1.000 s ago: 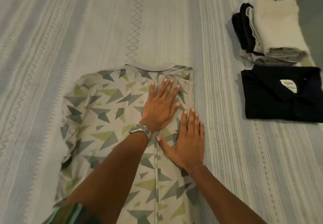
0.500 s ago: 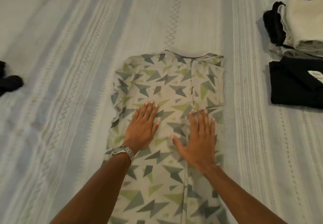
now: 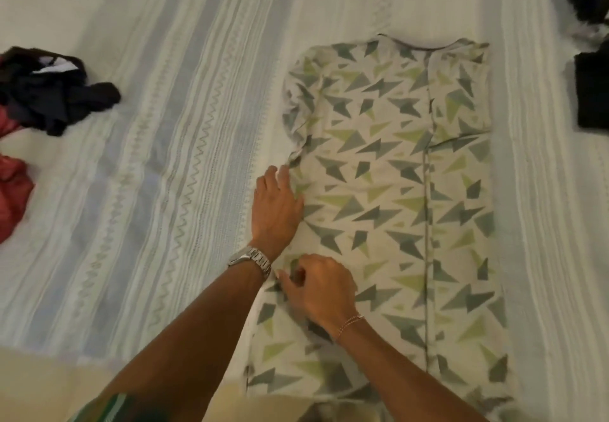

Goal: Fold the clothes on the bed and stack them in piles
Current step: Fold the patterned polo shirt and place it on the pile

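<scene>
The bed (image 3: 164,158), under a pale striped cover, carries everything. On it, right of centre, lies the patterned shirt (image 3: 389,191), cream with grey and green triangles, collar away from the person and hem toward them; its right side is already turned in along a straight lengthwise crease, while the left edge is loose and rumpled near the sleeve. At the bed's left edge sits a heap of unfolded clothes (image 3: 46,98), dark on top with red beneath. At the far right, partly cut off, are the folded dark clothes (image 3: 591,92), well apart from the shirt.

The left hand (image 3: 275,205) lies at the shirt's left edge below the sleeve, fingers fairly straight against the cloth. The right hand (image 3: 318,291) is just below it, fingers curled onto the same edge; it seems to be pinching fabric, though the blur hides the grip itself.

The step in hand looks like the left-side fold. To do it well, both hands should lift the edge together, tuck the sleeve flat first, and bring the side over parallel to the existing crease, so the two folds meet evenly before pressing smooth.
</scene>
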### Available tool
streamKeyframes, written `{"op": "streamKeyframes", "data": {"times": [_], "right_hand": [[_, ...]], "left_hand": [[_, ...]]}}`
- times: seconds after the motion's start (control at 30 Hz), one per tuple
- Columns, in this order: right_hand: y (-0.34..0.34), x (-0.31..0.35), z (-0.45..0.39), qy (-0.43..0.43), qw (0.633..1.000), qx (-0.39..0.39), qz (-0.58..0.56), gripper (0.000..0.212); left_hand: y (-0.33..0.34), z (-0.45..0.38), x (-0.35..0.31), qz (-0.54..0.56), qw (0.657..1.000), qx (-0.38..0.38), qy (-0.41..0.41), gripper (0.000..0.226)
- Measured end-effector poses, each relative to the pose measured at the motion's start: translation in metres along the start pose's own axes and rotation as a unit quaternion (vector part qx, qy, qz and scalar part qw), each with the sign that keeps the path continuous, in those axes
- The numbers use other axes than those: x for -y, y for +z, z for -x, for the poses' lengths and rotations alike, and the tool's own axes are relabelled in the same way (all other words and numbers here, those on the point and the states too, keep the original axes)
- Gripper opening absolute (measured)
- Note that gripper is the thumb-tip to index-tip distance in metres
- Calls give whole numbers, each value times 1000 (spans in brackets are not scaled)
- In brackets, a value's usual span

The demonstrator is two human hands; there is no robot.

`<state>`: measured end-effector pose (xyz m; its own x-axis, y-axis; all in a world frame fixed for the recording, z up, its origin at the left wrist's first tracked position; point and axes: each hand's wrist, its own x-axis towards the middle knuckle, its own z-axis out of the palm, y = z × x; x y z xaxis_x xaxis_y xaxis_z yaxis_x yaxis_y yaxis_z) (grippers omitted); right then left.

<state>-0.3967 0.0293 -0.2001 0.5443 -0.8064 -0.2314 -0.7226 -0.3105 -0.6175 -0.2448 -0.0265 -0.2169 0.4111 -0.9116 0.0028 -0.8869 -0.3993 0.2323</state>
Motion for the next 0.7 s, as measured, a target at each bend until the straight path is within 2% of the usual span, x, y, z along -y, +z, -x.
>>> {"op": "streamKeyframes", "data": {"times": [0.1, 0.17, 0.2, 0.27, 0.37, 0.43, 0.5, 0.6, 0.7], "right_hand": [[20, 31, 20, 39, 995, 67, 64, 63], [36, 47, 40, 52, 990, 79, 108, 72], [41, 52, 46, 58, 988, 73, 121, 69], [47, 59, 55, 81, 988, 57, 119, 50], [44, 65, 57, 102, 990, 68, 63, 30], [36, 65, 63, 117, 990, 82, 7, 26], [35, 64, 68, 120, 989, 83, 7, 20], [41, 65, 75, 121, 992, 40, 15, 18], [44, 71, 75, 157, 985, 51, -46, 19]], "left_hand": [[-8, 12, 5, 94, 987, 61, -115, 46], [-10, 18, 11, 160, 969, 118, -144, 30], [-10, 19, 14, 193, 959, 137, -153, 27], [-13, 21, 20, 230, 948, 152, -162, 38], [-21, 16, 27, 289, 920, 152, -216, 41], [-23, 12, 29, 331, 895, 153, -256, 38], [-22, 9, 34, 358, 879, 145, -280, 36], [-22, 8, 36, 390, 861, 146, -291, 34], [-25, 5, 36, 409, 850, 152, -294, 34]]}}
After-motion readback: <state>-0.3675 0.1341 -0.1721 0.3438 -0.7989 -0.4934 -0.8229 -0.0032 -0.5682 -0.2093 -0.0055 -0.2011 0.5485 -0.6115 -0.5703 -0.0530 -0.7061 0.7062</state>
